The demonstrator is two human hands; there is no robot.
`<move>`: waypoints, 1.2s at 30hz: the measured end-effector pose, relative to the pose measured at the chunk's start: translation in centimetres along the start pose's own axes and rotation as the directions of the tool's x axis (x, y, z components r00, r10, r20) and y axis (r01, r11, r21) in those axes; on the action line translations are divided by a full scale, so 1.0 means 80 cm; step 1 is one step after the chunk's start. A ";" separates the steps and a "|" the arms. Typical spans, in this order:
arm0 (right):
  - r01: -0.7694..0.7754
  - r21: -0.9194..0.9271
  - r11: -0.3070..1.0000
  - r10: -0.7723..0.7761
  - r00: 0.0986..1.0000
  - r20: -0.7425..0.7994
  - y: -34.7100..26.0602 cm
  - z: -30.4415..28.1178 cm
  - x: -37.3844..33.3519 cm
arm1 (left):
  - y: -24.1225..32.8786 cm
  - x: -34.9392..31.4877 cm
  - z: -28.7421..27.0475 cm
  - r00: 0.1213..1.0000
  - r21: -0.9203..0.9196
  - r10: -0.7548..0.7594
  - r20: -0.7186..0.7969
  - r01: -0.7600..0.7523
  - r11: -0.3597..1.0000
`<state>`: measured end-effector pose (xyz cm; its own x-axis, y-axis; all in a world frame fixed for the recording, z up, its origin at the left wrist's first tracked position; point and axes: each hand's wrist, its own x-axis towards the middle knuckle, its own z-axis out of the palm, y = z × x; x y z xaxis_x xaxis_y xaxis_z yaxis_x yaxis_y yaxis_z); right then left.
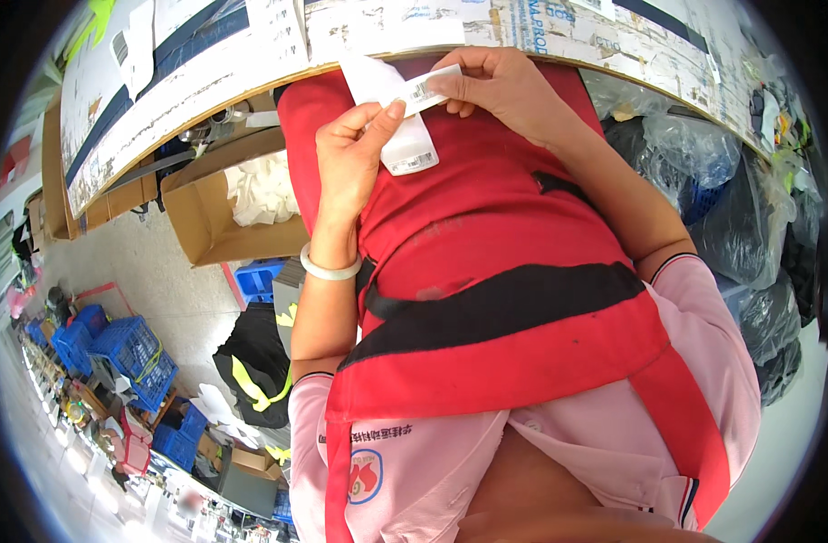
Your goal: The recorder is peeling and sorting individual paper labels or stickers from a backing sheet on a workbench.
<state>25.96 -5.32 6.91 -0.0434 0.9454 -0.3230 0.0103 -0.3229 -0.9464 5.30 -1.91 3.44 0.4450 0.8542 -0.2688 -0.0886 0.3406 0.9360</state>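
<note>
Over my red apron (486, 208), both hands hold white printed labels just below the table's front edge. My left hand (349, 154), with a pale bangle on its wrist, is closed with thumb and fingers on a white label strip (410, 149). The strip hangs down onto the apron, and its upper part reaches up toward the table edge. My right hand (500, 86) pinches the end of a small white label (423, 90) that lies across the strip. The small label's other end meets my left thumb; whether it is joined to the strip I cannot tell.
Papers and white labels (135, 50) lie on the worn white table (559, 32). Below it at left is a cardboard box (196, 217) holding crumpled white material. Clear and dark plastic bags (740, 208) crowd the right side. Blue crates (138, 357) stand on the floor at left.
</note>
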 end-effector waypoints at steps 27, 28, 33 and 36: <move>-0.061 -0.090 0.994 0.078 0.977 0.199 0.012 0.004 -0.006 | 0.004 -0.008 -0.004 0.987 -0.142 -0.086 0.137 0.105 0.984; -0.049 -0.042 0.998 0.055 0.983 0.175 0.015 0.007 -0.005 | 0.002 -0.010 -0.004 0.988 -0.089 -0.080 0.132 0.092 0.992; 0.000 -0.064 0.998 0.009 0.990 0.144 0.016 0.019 -0.003 | -0.001 -0.011 -0.012 0.991 -0.032 -0.103 0.089 0.107 0.994; 0.141 -0.108 0.984 -0.130 0.986 0.106 0.012 0.017 0.000 | -0.001 -0.011 -0.011 0.989 -0.005 -0.113 0.099 0.114 0.994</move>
<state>24.60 -5.73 5.98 -0.1501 0.9692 -0.1950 0.1115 -0.1794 -0.9774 4.15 -2.34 3.39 0.5378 0.7676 -0.3488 -0.0418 0.4375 0.8982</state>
